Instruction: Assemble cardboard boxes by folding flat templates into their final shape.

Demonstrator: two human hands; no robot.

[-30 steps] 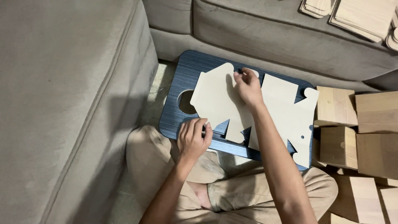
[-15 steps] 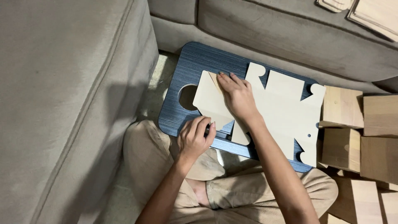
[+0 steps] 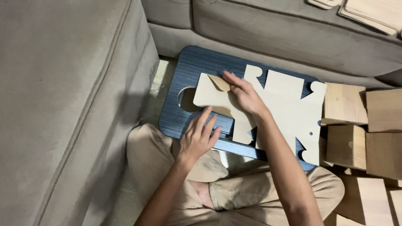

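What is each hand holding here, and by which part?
Both hands press the flat beige die-cut cardboard sheet: right hand on its folded left flap, left hand at that flap's lower edge.

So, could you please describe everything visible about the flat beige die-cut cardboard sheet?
The flat beige die-cut cardboard sheet lies on a dark blue ribbed lap tray, with notched tabs, rounded lobes and one small hole. Its left flap is folded over, with one corner turned up. The right hand presses that flap; the left hand touches its lower edge.
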